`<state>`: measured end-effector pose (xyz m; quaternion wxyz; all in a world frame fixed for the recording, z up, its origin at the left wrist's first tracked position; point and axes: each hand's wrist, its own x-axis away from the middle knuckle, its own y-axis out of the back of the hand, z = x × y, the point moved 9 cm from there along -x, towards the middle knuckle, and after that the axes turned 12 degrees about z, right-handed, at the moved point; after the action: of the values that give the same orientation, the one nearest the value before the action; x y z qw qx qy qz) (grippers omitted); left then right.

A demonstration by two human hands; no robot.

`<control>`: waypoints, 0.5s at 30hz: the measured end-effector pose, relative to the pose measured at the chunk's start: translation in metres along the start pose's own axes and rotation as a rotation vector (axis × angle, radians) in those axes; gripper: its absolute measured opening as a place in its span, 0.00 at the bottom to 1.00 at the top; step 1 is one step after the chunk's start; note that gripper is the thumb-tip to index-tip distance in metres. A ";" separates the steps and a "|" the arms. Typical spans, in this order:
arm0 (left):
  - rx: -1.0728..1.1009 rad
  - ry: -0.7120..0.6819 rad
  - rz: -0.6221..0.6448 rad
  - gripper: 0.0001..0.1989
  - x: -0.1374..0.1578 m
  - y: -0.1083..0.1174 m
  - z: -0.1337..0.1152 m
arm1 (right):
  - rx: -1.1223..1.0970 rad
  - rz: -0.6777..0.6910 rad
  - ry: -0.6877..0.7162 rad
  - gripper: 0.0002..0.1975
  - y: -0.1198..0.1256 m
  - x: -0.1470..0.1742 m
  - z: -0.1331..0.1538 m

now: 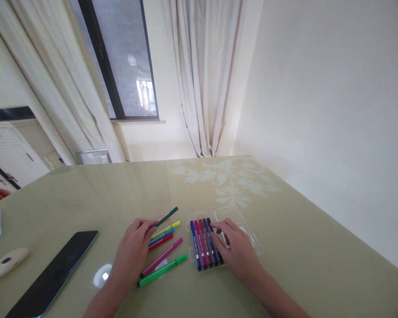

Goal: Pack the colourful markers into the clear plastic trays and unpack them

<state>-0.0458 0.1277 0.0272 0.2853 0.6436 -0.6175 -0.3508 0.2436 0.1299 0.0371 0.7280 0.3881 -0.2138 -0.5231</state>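
My left hand (134,243) is closed on a dark green marker (167,216), whose capped end points up to the right. Beneath and beside that hand lie loose markers: a yellow marker (167,230), a blue one (162,237), a red one (161,242), a pink one (162,257) and a bright green one (162,270). A clear plastic case (188,227) lies with its lid folded back to the right. Several markers (204,247) sit side by side in it, blue, pink, brownish red, purple and black. My right hand (235,247) rests over the case, thumb and forefinger apart beside the black marker.
To the left a black phone (56,274) lies on the olive-green table (119,190), with a whitish oval object (7,263) beyond it. A wall (334,110) borders the table's right edge. Curtains (202,75) and a window (126,57) stand behind.
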 end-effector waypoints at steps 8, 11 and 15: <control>0.484 -0.049 0.213 0.16 0.033 -0.056 -0.070 | -0.451 0.112 0.108 0.10 -0.013 0.003 0.023; 0.582 -0.054 0.239 0.15 0.043 -0.069 -0.081 | -0.599 0.170 0.089 0.08 -0.022 0.004 0.025; 0.606 -0.030 0.159 0.13 0.047 -0.070 -0.080 | -0.768 0.220 0.058 0.10 -0.031 0.005 0.024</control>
<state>0.0592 0.0806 0.0138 0.0978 0.6437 -0.7466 -0.1367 0.2098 0.1123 0.0263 0.8776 0.0768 -0.0224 -0.4727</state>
